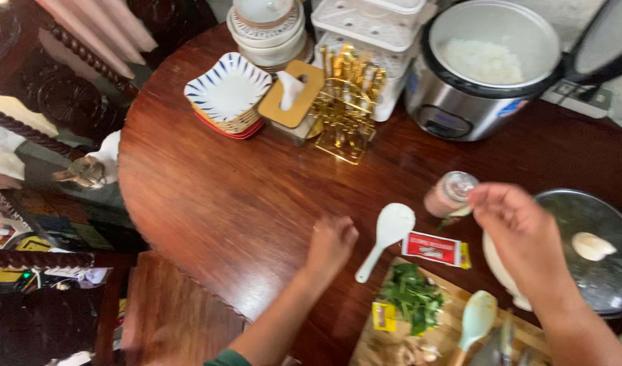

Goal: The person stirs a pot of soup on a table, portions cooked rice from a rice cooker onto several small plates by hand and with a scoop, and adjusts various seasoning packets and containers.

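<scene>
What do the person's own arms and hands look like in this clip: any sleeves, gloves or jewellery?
Both hands are bare: no gloves, rings, watch or bracelets show. The left hand comes off a bare forearm, with a dark green sleeve edge just visible near the bottom of the frame. The right hand also has a bare forearm, with no sleeve in view. The picture is slightly blurred, so fine details cannot be told.

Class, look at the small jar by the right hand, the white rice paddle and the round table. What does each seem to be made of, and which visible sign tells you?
Small jar: seemingly clear glass or plastic, since its pinkish contents show through.
White rice paddle: probably plastic, plain, smooth and matt white.
Round table: dark reddish wood, glossy varnish, with grain and reflections.
The right hand touches the jar's top.
</scene>
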